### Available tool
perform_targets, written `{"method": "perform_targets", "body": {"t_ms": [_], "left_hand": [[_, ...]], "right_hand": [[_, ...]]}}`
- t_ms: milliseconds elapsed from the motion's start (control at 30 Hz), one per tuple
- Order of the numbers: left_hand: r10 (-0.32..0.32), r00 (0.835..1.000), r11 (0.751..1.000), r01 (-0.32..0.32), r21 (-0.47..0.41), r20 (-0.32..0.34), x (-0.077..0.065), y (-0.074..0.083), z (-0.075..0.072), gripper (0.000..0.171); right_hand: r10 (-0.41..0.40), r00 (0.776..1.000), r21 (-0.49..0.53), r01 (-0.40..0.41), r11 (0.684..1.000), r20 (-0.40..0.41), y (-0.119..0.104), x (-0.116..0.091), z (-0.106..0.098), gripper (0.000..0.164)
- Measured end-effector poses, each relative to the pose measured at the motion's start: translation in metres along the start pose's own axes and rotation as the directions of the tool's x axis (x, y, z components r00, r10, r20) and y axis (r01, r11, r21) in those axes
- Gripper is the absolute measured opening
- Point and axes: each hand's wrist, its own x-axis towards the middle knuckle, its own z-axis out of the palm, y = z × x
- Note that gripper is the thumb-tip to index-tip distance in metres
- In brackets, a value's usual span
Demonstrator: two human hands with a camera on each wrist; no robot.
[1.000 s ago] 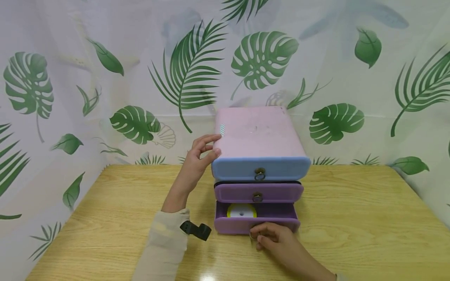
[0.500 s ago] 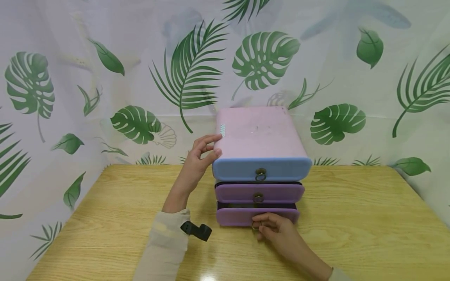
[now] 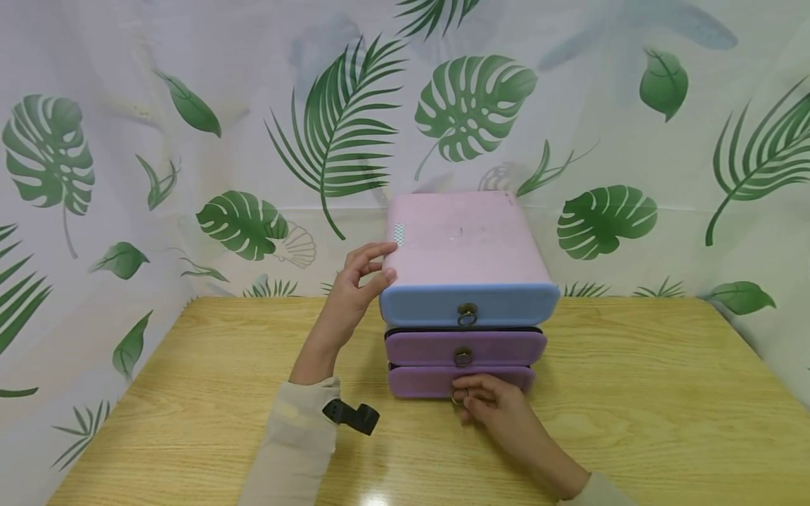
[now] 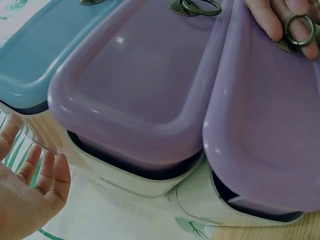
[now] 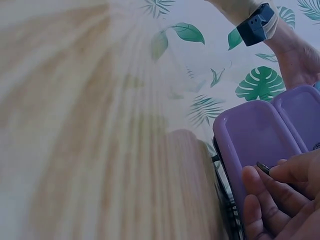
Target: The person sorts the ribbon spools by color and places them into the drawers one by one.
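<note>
A small three-drawer cabinet (image 3: 465, 235) with a pink top stands on the table. Its top drawer front (image 3: 418, 305) is blue; the middle drawer front (image 3: 424, 349) and the bottom drawer front (image 3: 418, 381) are purple. My left hand (image 3: 348, 295) steadies the cabinet's left side, thumb and fingertips at the pink edge. At the bottom drawer my right hand (image 3: 496, 407) pinches the ring pull (image 3: 459, 396), which also shows between the fingers in the right wrist view (image 5: 263, 168). Narrow dark gaps show behind both purple fronts in the left wrist view. The bottom drawer's inside is hidden.
The wood-grain table (image 3: 633, 393) extends to both sides of the cabinet. Behind it hangs a white leaf-print cloth (image 3: 253, 140). A black wrist strap (image 3: 352, 416) sits at the left sleeve. Brass ring pulls hang on the top drawer and the middle drawer.
The right hand has pushed the bottom drawer inward, away from me; a white disc with a yellow rim inside it has gone out of sight. My left hand has stayed in place.
</note>
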Motion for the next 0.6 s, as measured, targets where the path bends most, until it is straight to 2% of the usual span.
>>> {"method": "perform_targets", "body": {"t_ms": [600], "left_hand": [[0.003,1.0,1.0,-0.003,-0.005,0.007,-0.0001,-0.0014,-0.0007,0.047]], "right_hand": [[-0.006,1.0,-0.021,0.006,1.0,-0.016,0.0027,0.0108,-0.0037,0.031]]}}
